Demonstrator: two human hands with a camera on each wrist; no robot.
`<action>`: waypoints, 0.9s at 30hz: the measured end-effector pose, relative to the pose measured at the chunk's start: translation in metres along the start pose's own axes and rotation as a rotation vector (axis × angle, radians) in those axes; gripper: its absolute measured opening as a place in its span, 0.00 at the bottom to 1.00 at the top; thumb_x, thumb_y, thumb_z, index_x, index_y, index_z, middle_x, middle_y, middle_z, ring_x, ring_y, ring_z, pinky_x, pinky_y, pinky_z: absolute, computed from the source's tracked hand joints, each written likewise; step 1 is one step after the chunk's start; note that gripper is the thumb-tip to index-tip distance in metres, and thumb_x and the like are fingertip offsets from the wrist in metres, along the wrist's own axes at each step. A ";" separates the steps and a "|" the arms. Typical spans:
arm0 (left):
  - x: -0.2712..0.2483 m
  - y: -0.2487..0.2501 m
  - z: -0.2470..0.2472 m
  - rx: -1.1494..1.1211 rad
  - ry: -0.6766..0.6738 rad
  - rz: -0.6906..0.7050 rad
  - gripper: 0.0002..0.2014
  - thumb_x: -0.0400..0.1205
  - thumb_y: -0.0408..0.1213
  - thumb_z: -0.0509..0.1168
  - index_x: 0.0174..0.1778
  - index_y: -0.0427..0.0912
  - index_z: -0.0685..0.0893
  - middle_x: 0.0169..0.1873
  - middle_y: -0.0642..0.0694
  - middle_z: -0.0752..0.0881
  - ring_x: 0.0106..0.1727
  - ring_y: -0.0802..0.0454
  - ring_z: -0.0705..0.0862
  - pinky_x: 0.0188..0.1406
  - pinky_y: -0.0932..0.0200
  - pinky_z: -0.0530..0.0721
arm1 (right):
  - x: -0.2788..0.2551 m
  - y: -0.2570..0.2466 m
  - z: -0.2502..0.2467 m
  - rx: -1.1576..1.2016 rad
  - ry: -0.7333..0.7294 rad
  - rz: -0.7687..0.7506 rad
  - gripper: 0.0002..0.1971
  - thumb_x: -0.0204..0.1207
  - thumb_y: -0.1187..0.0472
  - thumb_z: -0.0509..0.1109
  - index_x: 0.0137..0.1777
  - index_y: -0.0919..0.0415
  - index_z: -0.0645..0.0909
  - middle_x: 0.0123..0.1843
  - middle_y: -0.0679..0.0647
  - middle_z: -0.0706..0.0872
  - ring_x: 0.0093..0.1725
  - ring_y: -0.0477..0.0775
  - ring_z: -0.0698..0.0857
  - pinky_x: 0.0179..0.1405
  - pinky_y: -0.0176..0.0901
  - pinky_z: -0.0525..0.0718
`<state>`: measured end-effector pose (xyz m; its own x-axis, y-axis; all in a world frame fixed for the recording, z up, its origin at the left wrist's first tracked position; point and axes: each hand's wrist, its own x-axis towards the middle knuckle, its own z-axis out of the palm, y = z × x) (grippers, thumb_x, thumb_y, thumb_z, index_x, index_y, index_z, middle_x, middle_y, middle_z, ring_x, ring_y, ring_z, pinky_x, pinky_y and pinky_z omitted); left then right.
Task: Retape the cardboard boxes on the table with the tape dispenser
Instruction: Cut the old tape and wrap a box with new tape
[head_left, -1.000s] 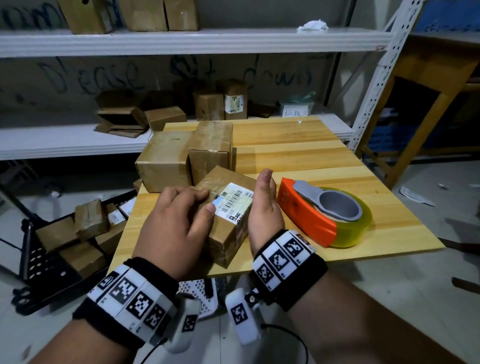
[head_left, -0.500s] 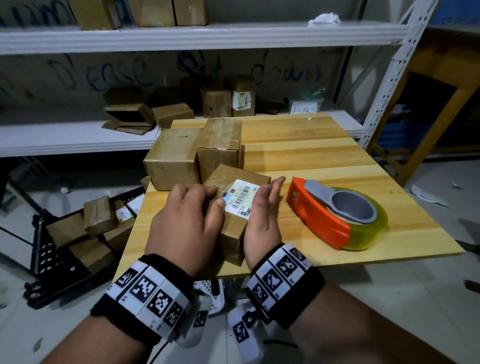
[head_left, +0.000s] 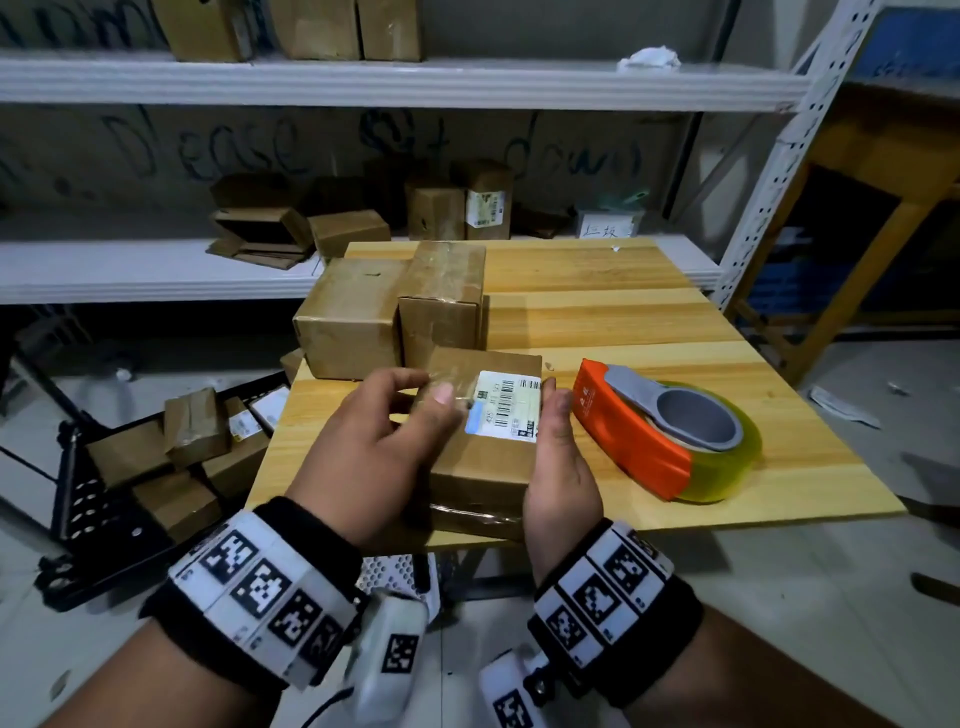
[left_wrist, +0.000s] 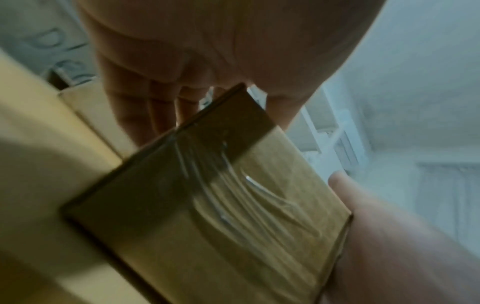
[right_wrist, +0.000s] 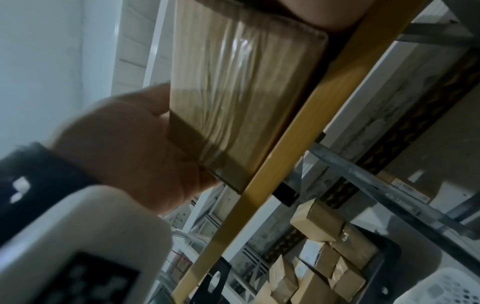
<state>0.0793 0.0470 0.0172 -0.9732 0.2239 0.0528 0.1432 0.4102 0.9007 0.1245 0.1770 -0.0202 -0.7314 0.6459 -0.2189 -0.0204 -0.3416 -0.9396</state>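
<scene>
box (head_left: 488, 457) just left of tape dispenser (head_left: 649, 436), at near table (head_left: 623, 312) edge, left hand (head_left: 374, 441) curled gripping it, right hand (head_left: 563, 467) flat against its side; freeing the right for the dispenser may tip it off.

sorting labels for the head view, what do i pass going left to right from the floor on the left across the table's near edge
black crate holding boxes on the floor → left hand → labelled box → right hand → tape dispenser
</scene>
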 end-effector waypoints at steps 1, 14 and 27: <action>0.001 0.003 0.001 -0.126 0.015 -0.047 0.23 0.83 0.66 0.62 0.67 0.55 0.84 0.57 0.54 0.90 0.53 0.58 0.88 0.50 0.54 0.84 | -0.001 0.000 -0.002 0.004 -0.022 -0.014 0.54 0.55 0.16 0.65 0.80 0.45 0.81 0.75 0.48 0.87 0.73 0.50 0.85 0.78 0.54 0.81; 0.010 0.003 0.021 -0.523 -0.177 -0.203 0.25 0.89 0.65 0.45 0.46 0.59 0.84 0.30 0.60 0.92 0.34 0.63 0.93 0.27 0.67 0.86 | 0.012 -0.006 -0.031 -0.483 -0.439 -0.404 0.42 0.72 0.14 0.43 0.87 0.25 0.60 0.90 0.29 0.60 0.89 0.32 0.52 0.90 0.45 0.51; 0.010 0.002 0.018 -0.378 -0.120 -0.170 0.25 0.76 0.77 0.47 0.35 0.78 0.90 0.34 0.70 0.91 0.43 0.67 0.91 0.51 0.55 0.83 | 0.023 -0.010 -0.040 -0.518 -0.553 -0.405 0.37 0.70 0.14 0.50 0.62 0.30 0.90 0.65 0.15 0.81 0.91 0.48 0.59 0.89 0.56 0.58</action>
<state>0.0732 0.0655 0.0119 -0.9461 0.2917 -0.1404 -0.1149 0.1028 0.9880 0.1350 0.2224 -0.0261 -0.9649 0.1787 0.1922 -0.1362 0.2853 -0.9487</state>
